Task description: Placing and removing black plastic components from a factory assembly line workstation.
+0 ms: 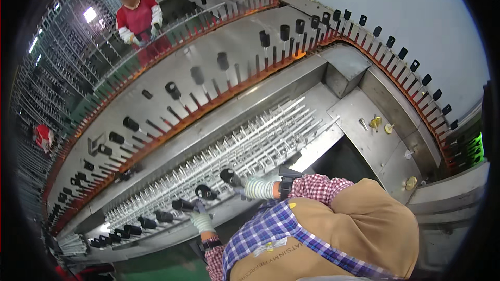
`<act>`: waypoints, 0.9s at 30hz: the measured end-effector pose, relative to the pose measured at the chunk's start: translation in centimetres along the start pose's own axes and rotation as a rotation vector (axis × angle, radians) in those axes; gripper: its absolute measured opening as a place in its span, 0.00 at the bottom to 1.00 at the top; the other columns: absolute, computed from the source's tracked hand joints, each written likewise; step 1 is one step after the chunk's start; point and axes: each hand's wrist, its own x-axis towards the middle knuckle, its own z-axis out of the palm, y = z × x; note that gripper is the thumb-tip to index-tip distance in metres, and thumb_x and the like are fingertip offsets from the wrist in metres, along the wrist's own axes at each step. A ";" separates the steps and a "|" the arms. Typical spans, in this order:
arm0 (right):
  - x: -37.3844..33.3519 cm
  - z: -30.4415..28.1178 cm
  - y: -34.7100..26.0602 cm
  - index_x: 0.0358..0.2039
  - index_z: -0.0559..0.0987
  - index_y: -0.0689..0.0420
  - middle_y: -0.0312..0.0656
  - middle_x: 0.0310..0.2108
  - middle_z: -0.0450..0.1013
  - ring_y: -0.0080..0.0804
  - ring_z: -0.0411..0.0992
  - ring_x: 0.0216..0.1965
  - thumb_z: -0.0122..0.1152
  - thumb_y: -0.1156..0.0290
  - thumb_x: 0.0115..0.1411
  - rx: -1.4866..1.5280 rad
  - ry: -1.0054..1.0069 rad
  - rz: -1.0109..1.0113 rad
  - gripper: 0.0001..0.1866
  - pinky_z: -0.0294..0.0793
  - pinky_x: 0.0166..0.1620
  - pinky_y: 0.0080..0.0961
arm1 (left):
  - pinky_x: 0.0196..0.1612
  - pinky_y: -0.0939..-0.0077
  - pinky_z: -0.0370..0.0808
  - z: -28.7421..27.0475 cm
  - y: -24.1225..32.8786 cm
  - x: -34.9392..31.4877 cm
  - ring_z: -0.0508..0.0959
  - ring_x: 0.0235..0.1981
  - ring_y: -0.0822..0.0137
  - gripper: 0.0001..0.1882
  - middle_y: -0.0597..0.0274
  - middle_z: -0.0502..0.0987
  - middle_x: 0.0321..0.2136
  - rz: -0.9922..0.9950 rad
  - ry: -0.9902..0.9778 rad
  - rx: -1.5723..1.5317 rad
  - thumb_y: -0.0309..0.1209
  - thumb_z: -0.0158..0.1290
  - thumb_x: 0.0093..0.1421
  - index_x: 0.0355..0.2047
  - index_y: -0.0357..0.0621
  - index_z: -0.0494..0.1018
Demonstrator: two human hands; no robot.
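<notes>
My right hand (254, 188), in a pale striped glove, is closed on a black cup-shaped part (228, 176) above the near edge of a rack of metal pins (245, 148). To its left my left hand (202, 219), gloved alike, has its fingers closed at the end of another black cup (182, 205). Between the two hands, a third black cup (206, 192) sits at the rack's edge with its opening showing. Several more black cups (147, 222) stand in a row along the near rack edge toward the left. The fingertips are partly hidden behind the cups.
Beyond the rack runs a curved conveyor (208, 105) with upright spindles, some carrying black cups (173, 90). Small metal and yellow fittings (375, 122) lie on the steel tabletop at right. Across the conveyor stands a co-worker in red (139, 18). Hanging racks (57, 62) fill the left.
</notes>
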 end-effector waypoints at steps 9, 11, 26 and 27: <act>1.0 -29.9 5.5 0.31 0.72 0.63 0.47 0.26 0.71 0.33 0.69 0.27 0.49 0.67 0.53 0.056 0.381 -0.394 0.12 0.68 0.32 0.27 | 0.38 0.65 0.68 1.1 5.0 -0.6 0.70 0.39 0.49 0.27 0.38 0.68 0.39 -0.553 0.041 0.079 0.41 0.43 0.56 0.48 0.30 0.56; 3.2 -38.3 10.3 0.31 0.71 0.62 0.47 0.24 0.71 0.36 0.68 0.23 0.51 0.62 0.50 -0.064 0.927 0.040 0.15 0.66 0.28 0.29 | 0.34 0.65 0.69 1.5 5.4 -1.3 0.72 0.36 0.52 0.25 0.40 0.69 0.37 -0.548 0.095 0.281 0.39 0.44 0.56 0.46 0.31 0.57; 1.5 -58.9 15.0 0.39 0.70 0.60 0.46 0.33 0.70 0.38 0.68 0.37 0.43 0.42 0.50 0.089 1.291 -0.036 0.31 0.65 0.41 0.27 | 0.29 0.75 0.70 10.2 14.1 -6.2 0.70 0.27 0.66 0.14 0.52 0.70 0.34 -0.340 0.514 -0.049 0.28 0.48 0.53 0.40 0.36 0.64; 0.6 -60.5 17.5 0.38 0.70 0.60 0.45 0.31 0.70 0.37 0.67 0.35 0.44 0.44 0.51 0.254 1.408 -0.020 0.29 0.65 0.39 0.28 | 0.29 0.76 0.70 10.3 14.3 -5.9 0.70 0.26 0.67 0.15 0.53 0.69 0.34 -0.320 0.535 0.003 0.28 0.48 0.53 0.40 0.36 0.64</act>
